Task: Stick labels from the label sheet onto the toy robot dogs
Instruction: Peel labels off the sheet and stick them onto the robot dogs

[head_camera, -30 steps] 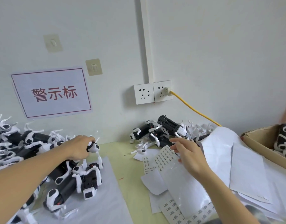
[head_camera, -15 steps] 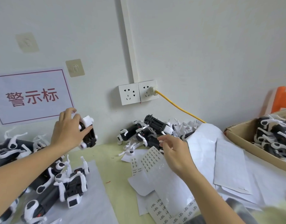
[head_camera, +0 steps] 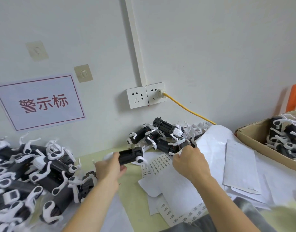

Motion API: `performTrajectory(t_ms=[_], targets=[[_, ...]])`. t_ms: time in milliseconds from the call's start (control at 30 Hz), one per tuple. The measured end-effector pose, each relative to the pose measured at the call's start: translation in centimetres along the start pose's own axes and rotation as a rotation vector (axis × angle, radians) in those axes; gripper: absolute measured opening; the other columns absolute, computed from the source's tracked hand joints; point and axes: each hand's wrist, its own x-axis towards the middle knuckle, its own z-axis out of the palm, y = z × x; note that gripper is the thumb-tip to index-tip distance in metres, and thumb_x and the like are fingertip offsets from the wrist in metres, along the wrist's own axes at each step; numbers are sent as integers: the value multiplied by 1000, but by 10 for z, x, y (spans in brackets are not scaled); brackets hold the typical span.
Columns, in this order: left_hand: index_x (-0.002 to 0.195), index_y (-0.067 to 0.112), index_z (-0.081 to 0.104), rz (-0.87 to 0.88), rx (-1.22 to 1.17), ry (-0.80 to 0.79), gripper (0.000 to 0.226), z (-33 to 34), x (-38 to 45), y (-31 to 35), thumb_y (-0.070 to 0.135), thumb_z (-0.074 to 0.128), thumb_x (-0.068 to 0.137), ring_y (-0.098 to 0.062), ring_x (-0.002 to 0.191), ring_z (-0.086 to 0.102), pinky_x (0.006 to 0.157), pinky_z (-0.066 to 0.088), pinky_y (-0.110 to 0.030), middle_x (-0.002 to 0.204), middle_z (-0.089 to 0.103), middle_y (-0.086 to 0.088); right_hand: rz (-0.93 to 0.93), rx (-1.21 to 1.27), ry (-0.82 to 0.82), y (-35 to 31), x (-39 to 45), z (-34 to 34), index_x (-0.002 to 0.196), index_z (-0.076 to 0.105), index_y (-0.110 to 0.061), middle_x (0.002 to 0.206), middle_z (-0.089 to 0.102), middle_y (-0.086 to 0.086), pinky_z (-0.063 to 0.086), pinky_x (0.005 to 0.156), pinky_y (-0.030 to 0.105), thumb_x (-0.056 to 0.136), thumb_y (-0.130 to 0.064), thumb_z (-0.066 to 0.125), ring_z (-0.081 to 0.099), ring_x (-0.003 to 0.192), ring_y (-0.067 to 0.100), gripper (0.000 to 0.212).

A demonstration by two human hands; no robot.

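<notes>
My left hand [head_camera: 108, 169] grips a black-and-white toy robot dog [head_camera: 131, 155] and holds it lying sideways above the yellow-green table. My right hand [head_camera: 189, 162] hovers just right of it with its fingers curled, pinching something small and white at the fingertips [head_camera: 180, 152]; I cannot tell for certain that it is a label. A label sheet [head_camera: 158, 163] with rows of small printed labels lies on the table between the two hands. Another partly used label sheet [head_camera: 180, 213] lies near the front edge.
A heap of toy robot dogs [head_camera: 31, 173] fills the left side. Another pile of dogs [head_camera: 160, 136] lies by the wall, under the sockets [head_camera: 145, 95] and yellow cable [head_camera: 189, 110]. Loose white backing papers [head_camera: 236, 164] cover the right. A cardboard box [head_camera: 254, 141] of dogs stands far right.
My left hand has brought the picked dog down from in front of the wall to the table's middle, close to my right hand. My right hand has lifted slightly off the label sheet.
</notes>
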Motion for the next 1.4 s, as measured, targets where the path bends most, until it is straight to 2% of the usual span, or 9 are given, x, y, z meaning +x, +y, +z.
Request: performTrajectory(t_ms=[167, 367, 500, 600, 733, 867, 1133, 1233, 1400], targets=[[124, 1, 45, 113, 167, 122, 38, -4, -14, -19, 19, 62, 95, -20, 67, 60, 76, 60, -43, 110, 61, -16, 11, 47, -224, 3, 5, 10, 68, 43, -15, 67, 52, -1, 40, 55, 26, 88, -50, 66, 50, 58, 18, 46], [148, 11, 28, 389, 938, 21, 64, -18, -31, -8, 44, 50, 98, -42, 128, 41, 92, 46, -44, 147, 29, -21, -105, 178, -308, -1, 4, 12, 78, 53, -14, 75, 47, 6, 33, 59, 28, 87, -17, 59, 41, 66, 20, 12], [143, 20, 41, 665, 1169, 88, 50, -9, -57, 5, 41, 48, 98, -36, 132, 33, 88, 39, -45, 143, 40, -11, -86, 406, -278, -4, 2, 7, 90, 66, -9, 72, 59, 1, 38, 48, 18, 88, -18, 58, 50, 57, 14, 12], [125, 24, 59, 736, 950, -17, 30, 8, -71, 7, 32, 55, 96, -29, 124, 43, 96, 37, -42, 125, 58, -2, -84, 478, -233, -8, -3, 4, 88, 71, -20, 83, 73, 2, 49, 55, 23, 88, -19, 61, 64, 66, 17, 10], [100, 21, 67, 746, 485, -234, 12, 24, -87, -9, 12, 65, 91, -12, 100, 60, 86, 46, -24, 100, 67, 5, -115, 561, -183, -12, -6, 5, 84, 74, -18, 84, 77, 3, 56, 71, 34, 87, -18, 63, 72, 82, 26, 12], [96, 17, 70, 872, 454, -301, 11, 21, -77, -18, 8, 68, 90, -9, 93, 61, 80, 44, -10, 95, 70, 5, -153, 648, -189, -19, -8, 7, 78, 76, -17, 75, 75, -2, 49, 67, 31, 88, -18, 64, 64, 70, 14, 15], [88, 12, 73, 939, 407, -296, 2, 16, -67, -23, 13, 73, 89, -15, 90, 63, 81, 49, -28, 89, 71, 4, -267, 654, -181, -31, -16, 13, 74, 74, -20, 68, 72, -4, 45, 60, 22, 89, -21, 66, 60, 60, 3, 16], [85, 11, 73, 947, 389, -294, 4, 18, -68, -23, 10, 72, 89, -13, 83, 62, 75, 48, -25, 84, 71, 3, -275, 627, -134, -32, -17, 16, 69, 72, -21, 60, 67, -11, 40, 52, 14, 88, -21, 66, 55, 54, -1, 20], [83, 10, 76, 911, 385, -288, 11, 18, -67, -23, 4, 69, 88, -8, 70, 64, 65, 50, -18, 77, 74, 1, -266, 618, -124, -32, -19, 18, 69, 76, -21, 64, 71, -8, 47, 61, 24, 88, -23, 70, 62, 60, 3, 19]])
